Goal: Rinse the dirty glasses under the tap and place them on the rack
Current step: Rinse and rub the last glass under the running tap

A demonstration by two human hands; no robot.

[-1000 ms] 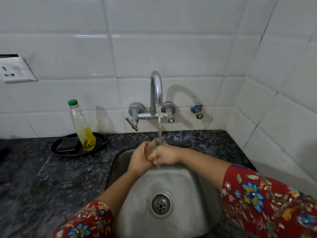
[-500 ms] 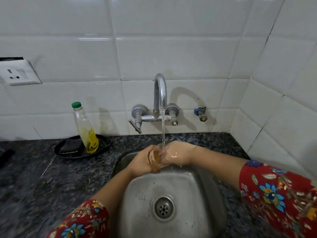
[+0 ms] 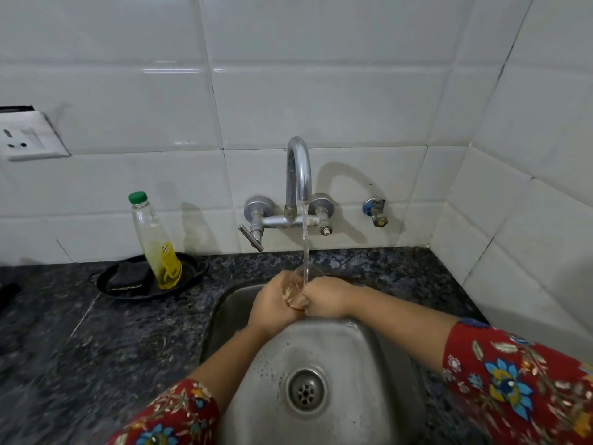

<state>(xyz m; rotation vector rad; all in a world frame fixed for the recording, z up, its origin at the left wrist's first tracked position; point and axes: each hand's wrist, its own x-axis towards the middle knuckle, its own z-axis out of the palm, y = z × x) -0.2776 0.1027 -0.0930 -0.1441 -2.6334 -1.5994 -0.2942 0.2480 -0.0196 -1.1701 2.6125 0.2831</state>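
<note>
A clear drinking glass [image 3: 296,289] is held over the steel sink [image 3: 362,358], right under the running stream from the wall tap [image 3: 298,175]. Water falls into the glass's open top. My left hand [image 3: 272,305] wraps around its left side and my right hand [image 3: 327,300] grips its right side, so most of the glass is hidden between them. No rack is in view.
A soap bottle [image 3: 157,248] with a green cap stands in a black dish [image 3: 109,284] on the dark granite counter [image 3: 96,348] to the left. A second valve [image 3: 375,211] sits on the tiled wall right of the tap. A wall socket [image 3: 25,136] is at far left.
Both hands have stayed together on the glass under the stream, shifting it slightly; the glass now sits more upright with the water running into it.
</note>
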